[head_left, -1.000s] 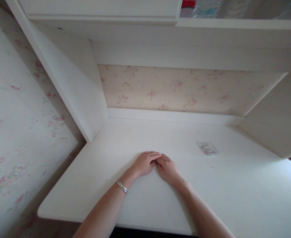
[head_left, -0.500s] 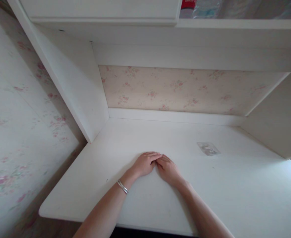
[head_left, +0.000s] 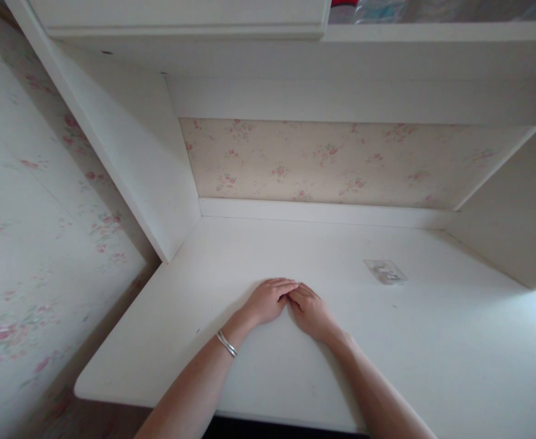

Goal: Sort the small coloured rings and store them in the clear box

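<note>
My left hand (head_left: 268,300) rests on the white desk (head_left: 268,378), its fingers stretched out and laid over the fingertips of my right hand (head_left: 311,311). A silver bangle (head_left: 227,343) circles the left wrist. The right hand lies palm down, fingers extended toward the left one and partly covered by it. Neither hand shows anything held. Beyond the right hand, apart from it, a small clear plastic packet (head_left: 385,272) lies flat; the little pale pieces inside are too small to name.
White side panels (head_left: 130,146) flank the desk, with floral wallpaper (head_left: 295,161) behind it. Overhead are a white cabinet front (head_left: 185,15) and an open shelf (head_left: 432,32) holding clear plastic-wrapped things and something red. The desk's rounded corner (head_left: 79,387) is at front left.
Both hands stay in the same pose, with the left fingers over the right. Only the head camera's view has shifted slightly; the packet remains in its place on the desk.
</note>
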